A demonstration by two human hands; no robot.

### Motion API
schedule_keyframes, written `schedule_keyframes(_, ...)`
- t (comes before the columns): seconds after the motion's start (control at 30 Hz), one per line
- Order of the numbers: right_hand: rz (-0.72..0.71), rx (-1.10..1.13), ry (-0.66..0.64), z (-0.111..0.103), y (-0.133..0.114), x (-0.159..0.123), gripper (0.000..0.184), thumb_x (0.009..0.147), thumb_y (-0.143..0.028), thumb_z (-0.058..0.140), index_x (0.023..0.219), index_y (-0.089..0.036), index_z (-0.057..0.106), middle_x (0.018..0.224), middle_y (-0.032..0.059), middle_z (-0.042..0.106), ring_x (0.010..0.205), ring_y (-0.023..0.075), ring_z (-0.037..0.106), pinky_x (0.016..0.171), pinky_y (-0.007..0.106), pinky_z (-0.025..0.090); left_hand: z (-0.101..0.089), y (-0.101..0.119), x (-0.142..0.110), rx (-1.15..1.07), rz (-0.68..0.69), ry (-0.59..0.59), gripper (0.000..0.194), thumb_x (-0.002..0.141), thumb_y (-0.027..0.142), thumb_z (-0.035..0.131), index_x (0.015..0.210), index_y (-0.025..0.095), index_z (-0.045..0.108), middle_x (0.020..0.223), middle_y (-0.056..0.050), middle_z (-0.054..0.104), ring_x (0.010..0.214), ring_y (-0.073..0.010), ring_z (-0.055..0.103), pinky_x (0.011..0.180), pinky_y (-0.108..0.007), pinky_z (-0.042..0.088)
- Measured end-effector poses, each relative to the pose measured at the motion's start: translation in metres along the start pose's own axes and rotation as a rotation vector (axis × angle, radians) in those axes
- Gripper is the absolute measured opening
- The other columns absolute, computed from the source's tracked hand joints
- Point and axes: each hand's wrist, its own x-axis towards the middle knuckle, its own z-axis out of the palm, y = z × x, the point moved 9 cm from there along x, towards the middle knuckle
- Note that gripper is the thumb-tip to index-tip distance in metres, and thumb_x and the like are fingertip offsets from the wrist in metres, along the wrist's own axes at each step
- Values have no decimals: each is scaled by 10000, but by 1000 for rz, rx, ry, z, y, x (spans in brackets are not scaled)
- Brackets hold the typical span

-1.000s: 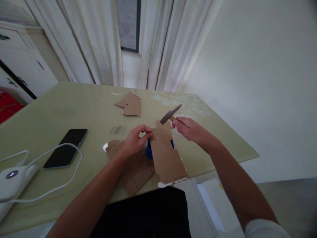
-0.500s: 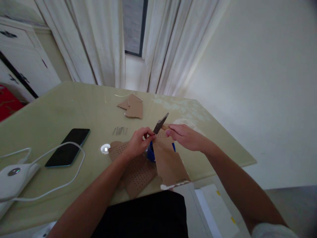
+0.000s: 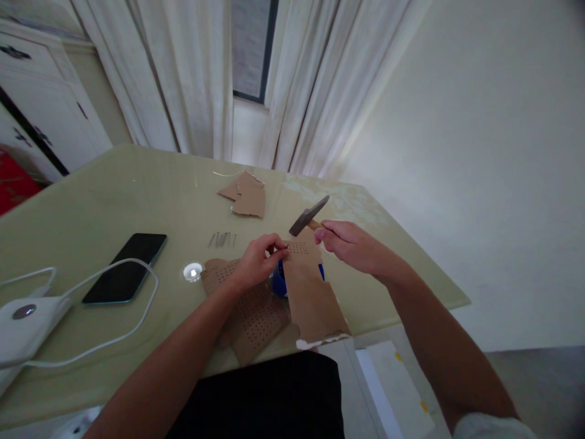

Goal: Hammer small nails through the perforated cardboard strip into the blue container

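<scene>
My right hand (image 3: 345,244) is wrapped round the wooden handle of a hammer (image 3: 309,217); its metal head is raised above the cardboard. My left hand (image 3: 262,259) pinches a thin nail, mostly hidden by the fingertips, at the upper left edge of a cardboard strip (image 3: 313,299). Rows of small holes mark the strip's far end. Beneath this strip sits a blue round object (image 3: 278,280), largely covered. More punched cardboard (image 3: 260,320) lies under my left forearm.
Several loose nails (image 3: 222,239) lie left of my left hand. Torn cardboard pieces (image 3: 250,198) rest farther back. At left are a phone (image 3: 125,268), a white cable (image 3: 153,299) and a white power strip (image 3: 27,323). A wall borders the table's right side.
My right hand has lifted the hammer up and to the right, so its head is off the spot by my left fingertips. My left hand stays in place on the cardboard.
</scene>
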Motion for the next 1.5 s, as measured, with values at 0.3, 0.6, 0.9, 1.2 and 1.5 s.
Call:
schedule_keyframes(0.3,-4,2,-65,17,7,0,461,1103,-524,430,898,-166,634,749,17,573,712,130,520,699,283,363,1,0,0,7,-18,-17,126,934,314,697,890,197,715,810,-11,720,745,-152,618,615,-240,461)
schedule_keyframes(0.6,45,117,-69,25,20,1,456,1087,-535,474,895,-160,648,729,14,548,676,114,496,623,252,346,0,1,-2,14,-34,-25,129,934,325,705,958,207,750,902,-23,769,770,-157,625,634,-255,482)
schedule_keyframes(0.9,148,338,20,23,38,-9,486,1080,-629,470,1013,-176,632,679,-44,440,534,85,367,512,242,287,4,4,-2,32,43,-53,272,901,351,785,1136,215,767,1191,-78,742,931,-182,656,780,-312,541)
schedule_keyframes(1.2,68,138,-44,35,28,-1,462,1098,-538,467,935,-156,670,709,4,528,690,126,491,657,266,342,11,1,-6,56,37,-93,517,864,406,855,1315,223,679,1294,-95,659,1064,-228,650,821,-335,545)
schedule_keyframes(1.5,46,107,-111,46,29,2,494,1075,-565,507,835,-150,626,717,6,529,675,110,474,637,257,326,12,1,-6,37,22,-86,644,862,386,843,1432,211,600,1287,-97,670,975,-208,618,816,-338,539)
